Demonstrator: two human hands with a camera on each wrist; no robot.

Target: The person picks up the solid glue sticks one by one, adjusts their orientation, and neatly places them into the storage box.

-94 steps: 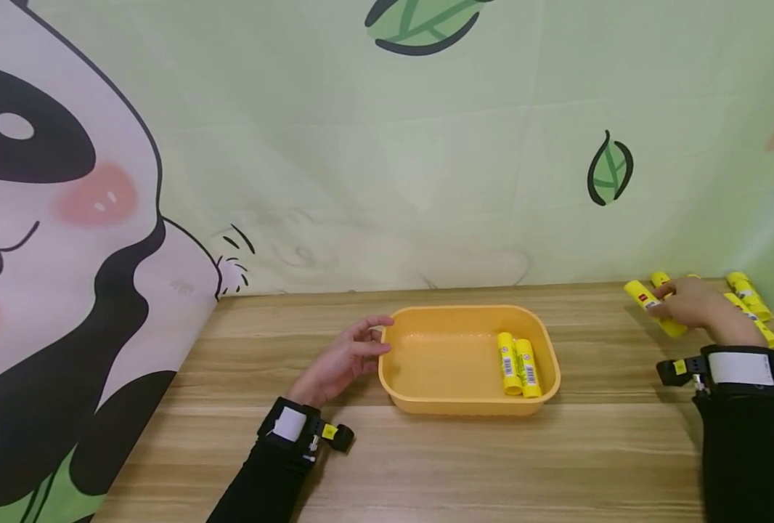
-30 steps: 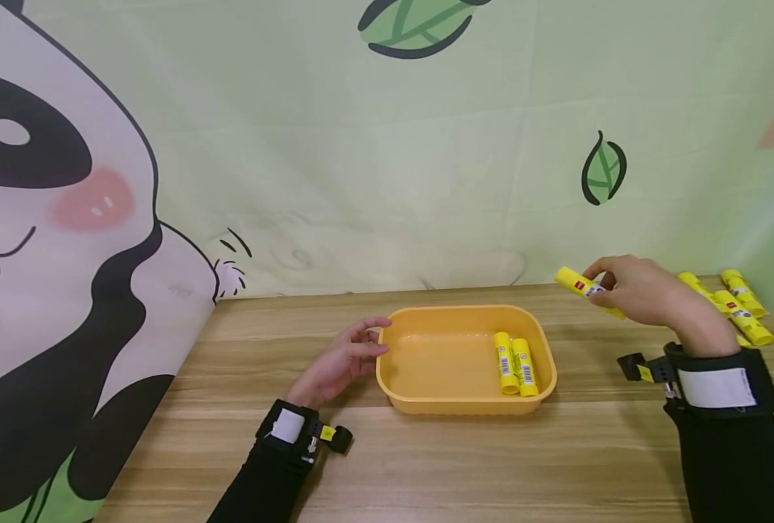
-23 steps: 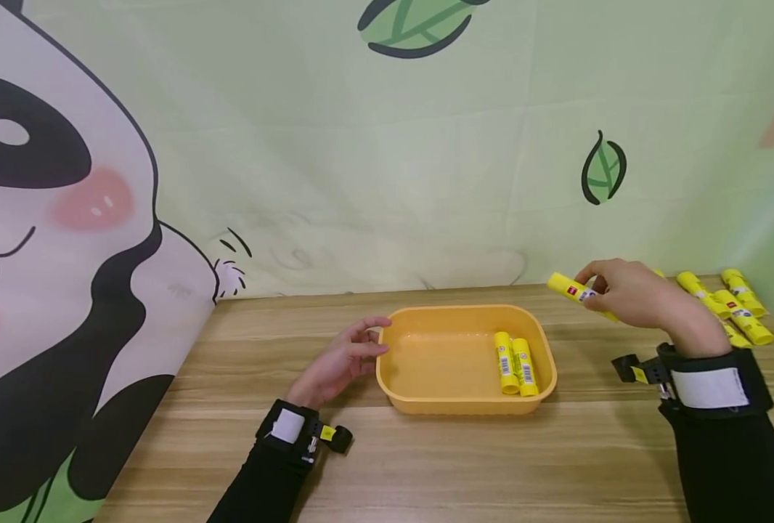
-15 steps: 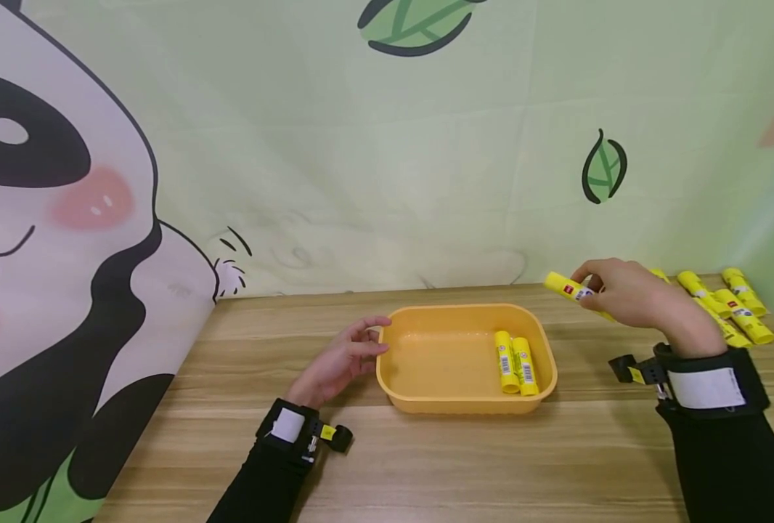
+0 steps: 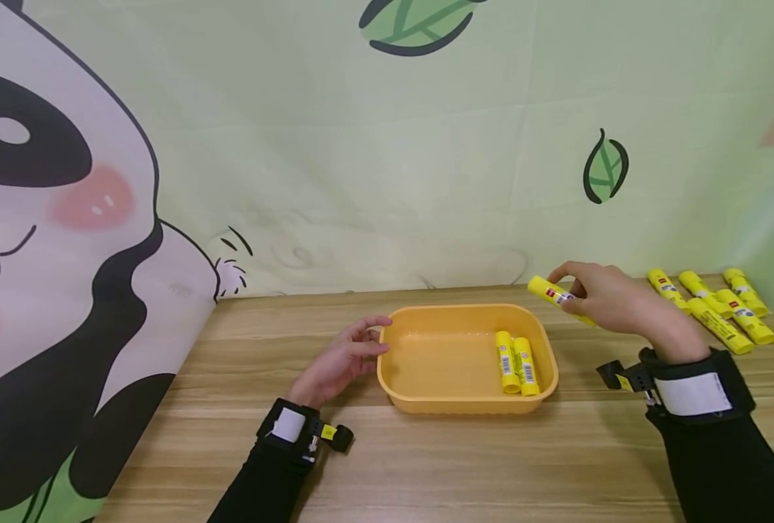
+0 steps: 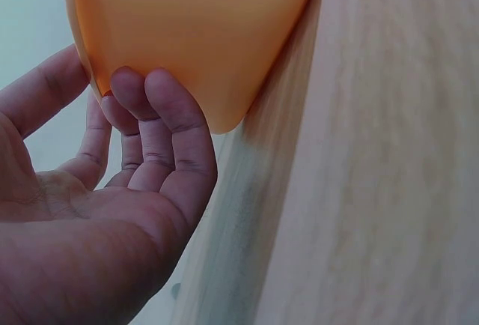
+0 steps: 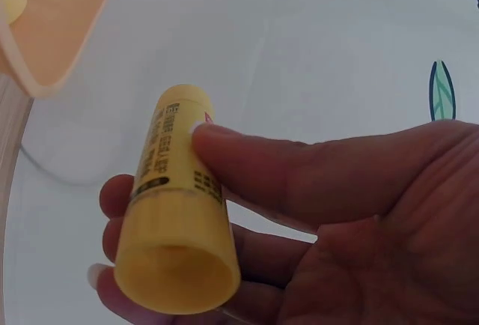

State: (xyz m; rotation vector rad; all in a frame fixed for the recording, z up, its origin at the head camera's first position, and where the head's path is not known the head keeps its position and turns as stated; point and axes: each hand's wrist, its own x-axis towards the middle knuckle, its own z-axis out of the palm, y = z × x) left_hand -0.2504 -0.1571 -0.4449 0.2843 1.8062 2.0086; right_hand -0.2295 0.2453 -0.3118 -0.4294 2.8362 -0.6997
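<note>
My right hand (image 5: 612, 298) pinches a yellow glue stick (image 5: 547, 290) between thumb and fingers, in the air just beyond the back right corner of an orange tray (image 5: 426, 403). The right wrist view has the hollow base of this glue stick (image 7: 176, 257) facing the camera, with the thumb along its side. Two more glue sticks (image 5: 507, 363) lie side by side at the tray's right end. At its left end my left hand (image 5: 335, 363) holds the rim. Close up in the left wrist view, curled fingertips (image 6: 168, 89) press against the tray's outer wall (image 6: 217, 25).
Several yellow glue sticks (image 5: 720, 327) lie loosely grouped at the table's back right, behind the right wrist. A green printed backdrop (image 5: 335, 181) with a panda rises along the wooden table's (image 5: 491, 465) far edge.
My right hand has taken a glue stick from the group at the right and carried it left toward the tray. The left hand and tray have stayed in place.
</note>
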